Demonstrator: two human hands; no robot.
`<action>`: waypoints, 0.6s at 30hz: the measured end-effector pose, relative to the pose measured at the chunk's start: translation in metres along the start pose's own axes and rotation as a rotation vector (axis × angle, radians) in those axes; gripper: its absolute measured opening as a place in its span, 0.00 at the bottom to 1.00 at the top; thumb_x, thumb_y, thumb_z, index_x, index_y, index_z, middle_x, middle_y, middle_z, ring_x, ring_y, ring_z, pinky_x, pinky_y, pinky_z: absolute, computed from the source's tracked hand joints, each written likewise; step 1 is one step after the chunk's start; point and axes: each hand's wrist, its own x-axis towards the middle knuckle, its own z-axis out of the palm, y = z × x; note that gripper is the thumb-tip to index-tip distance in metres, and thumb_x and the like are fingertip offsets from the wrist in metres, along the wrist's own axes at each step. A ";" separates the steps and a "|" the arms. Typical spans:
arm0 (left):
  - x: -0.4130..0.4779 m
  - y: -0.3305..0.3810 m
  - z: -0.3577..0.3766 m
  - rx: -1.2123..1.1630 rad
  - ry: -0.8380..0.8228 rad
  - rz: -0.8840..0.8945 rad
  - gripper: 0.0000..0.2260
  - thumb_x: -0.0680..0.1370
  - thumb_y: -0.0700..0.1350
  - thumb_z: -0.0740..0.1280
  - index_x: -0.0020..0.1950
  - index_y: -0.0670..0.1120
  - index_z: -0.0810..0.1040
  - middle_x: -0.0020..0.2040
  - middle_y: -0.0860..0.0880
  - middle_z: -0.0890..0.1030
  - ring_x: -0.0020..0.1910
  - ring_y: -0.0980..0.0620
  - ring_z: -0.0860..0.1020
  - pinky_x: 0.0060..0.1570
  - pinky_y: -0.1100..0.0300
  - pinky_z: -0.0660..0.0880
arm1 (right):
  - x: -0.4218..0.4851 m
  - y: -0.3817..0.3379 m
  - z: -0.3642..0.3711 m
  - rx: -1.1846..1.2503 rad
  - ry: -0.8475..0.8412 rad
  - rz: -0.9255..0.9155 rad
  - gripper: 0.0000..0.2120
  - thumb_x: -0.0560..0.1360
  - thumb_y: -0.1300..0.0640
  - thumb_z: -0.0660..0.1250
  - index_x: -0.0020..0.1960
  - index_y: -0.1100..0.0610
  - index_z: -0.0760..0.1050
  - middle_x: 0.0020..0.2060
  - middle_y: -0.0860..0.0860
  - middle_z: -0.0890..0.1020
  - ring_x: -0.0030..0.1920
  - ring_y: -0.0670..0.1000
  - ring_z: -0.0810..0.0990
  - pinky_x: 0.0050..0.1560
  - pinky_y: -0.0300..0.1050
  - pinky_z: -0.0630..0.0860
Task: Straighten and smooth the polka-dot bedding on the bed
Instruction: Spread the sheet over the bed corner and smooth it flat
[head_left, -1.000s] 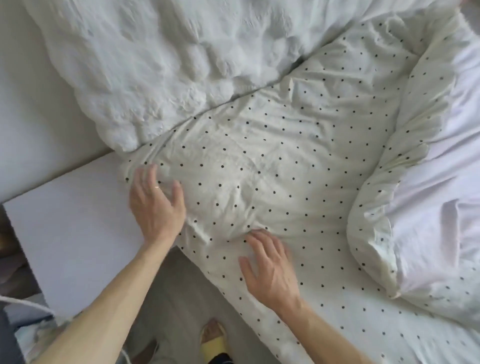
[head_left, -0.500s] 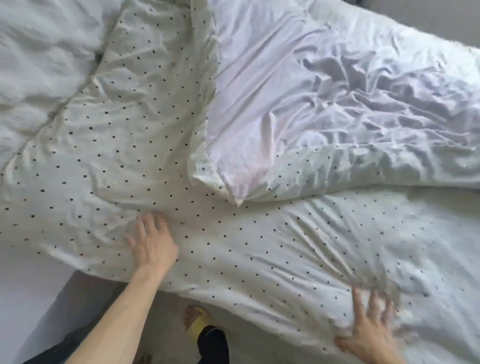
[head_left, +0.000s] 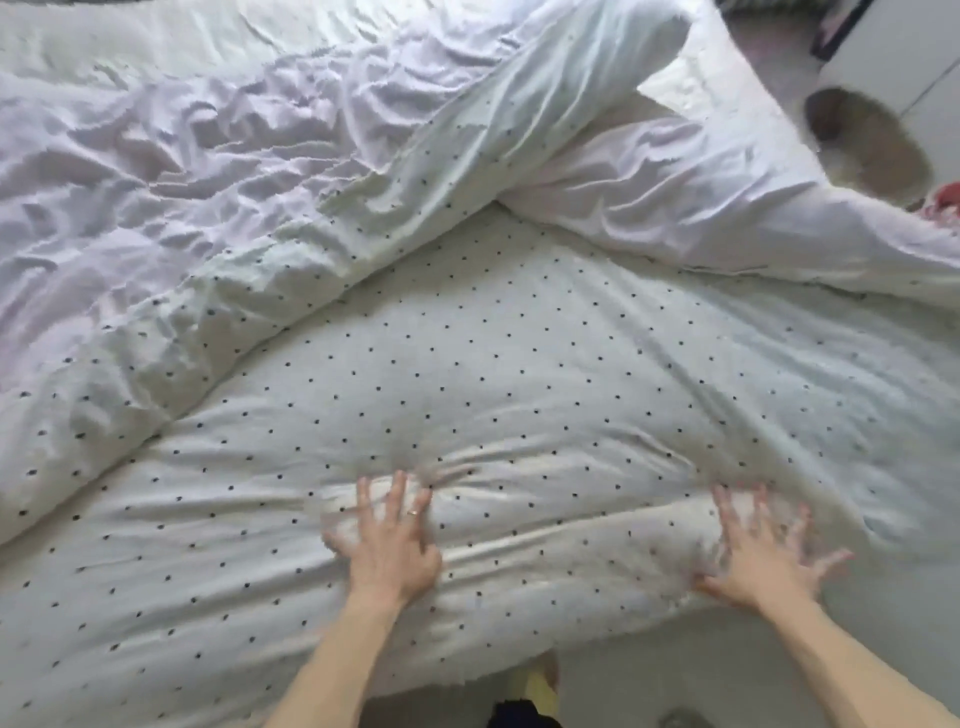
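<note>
The white polka-dot bedding (head_left: 519, 374) covers the near part of the bed, with creases between my hands. My left hand (head_left: 389, 545) lies flat on it with spread fingers, a ring on one finger. My right hand (head_left: 769, 556) presses flat near the bedding's right front corner, fingers spread and blurred. A folded-back duvet (head_left: 208, 208) shows its plain white underside across the upper left, its dotted edge running diagonally.
A second folded white part (head_left: 701, 197) lies at the upper right. Beyond the bed's right side there is floor with a round beige object (head_left: 867, 145) and white furniture (head_left: 893, 47). My foot in a yellow slipper (head_left: 540, 686) stands at the bed's front edge.
The view has swung right along the bed. Both hands have slid right over the dotted bedding; my right hand now sits near the right front corner.
</note>
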 end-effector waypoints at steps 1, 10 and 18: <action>0.001 0.020 -0.006 -0.015 -0.023 -0.088 0.33 0.76 0.52 0.57 0.78 0.60 0.47 0.80 0.52 0.41 0.76 0.38 0.37 0.62 0.23 0.55 | 0.010 0.020 -0.005 -0.004 0.009 0.009 0.54 0.68 0.28 0.64 0.75 0.36 0.26 0.74 0.50 0.26 0.75 0.67 0.28 0.66 0.84 0.43; 0.034 0.242 -0.071 0.164 0.125 0.465 0.33 0.77 0.50 0.59 0.78 0.62 0.47 0.80 0.50 0.39 0.79 0.46 0.44 0.71 0.33 0.53 | 0.022 0.024 -0.019 0.107 0.407 -0.672 0.52 0.67 0.45 0.72 0.80 0.39 0.42 0.80 0.54 0.36 0.79 0.60 0.33 0.73 0.70 0.38; 0.048 0.379 -0.078 0.297 0.136 0.700 0.37 0.72 0.43 0.59 0.78 0.63 0.47 0.80 0.51 0.41 0.78 0.41 0.45 0.71 0.35 0.52 | 0.104 0.205 -0.016 0.300 -0.042 0.172 0.46 0.75 0.50 0.67 0.80 0.39 0.38 0.77 0.53 0.28 0.77 0.64 0.30 0.72 0.76 0.44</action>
